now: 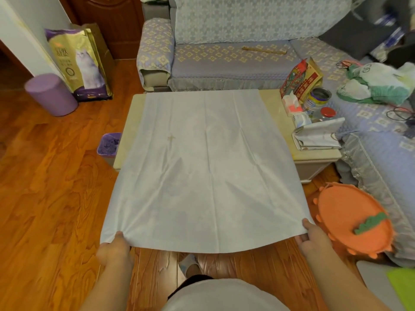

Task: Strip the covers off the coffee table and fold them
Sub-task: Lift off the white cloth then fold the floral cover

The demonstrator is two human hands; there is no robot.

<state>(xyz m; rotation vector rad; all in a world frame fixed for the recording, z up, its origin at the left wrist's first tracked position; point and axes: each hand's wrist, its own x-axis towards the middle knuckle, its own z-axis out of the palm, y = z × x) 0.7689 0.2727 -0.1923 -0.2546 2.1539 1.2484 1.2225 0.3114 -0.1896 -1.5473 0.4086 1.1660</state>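
Observation:
A pale blue-white cover point(206, 167) is stretched from the far edge of the cream coffee table point(272, 106) out over the floor toward me. My left hand point(113, 246) pinches its near left corner. At the near right corner my right hand point(311, 235) pinches the cloth too. The near edge hangs in the air between my hands, sagging slightly. A second cover, grey and folded point(317, 136), lies on the table's right end.
A tissue pack point(292, 104), a tin point(317, 98), a red-lidded jar point(327, 112) and a red box point(301, 78) crowd the table's right end. Sofas stand behind and to the right. An orange mat point(350, 221), a purple bin point(109, 145), a purple stool point(51, 94) and a cat-food bag point(83, 63) are on the wooden floor.

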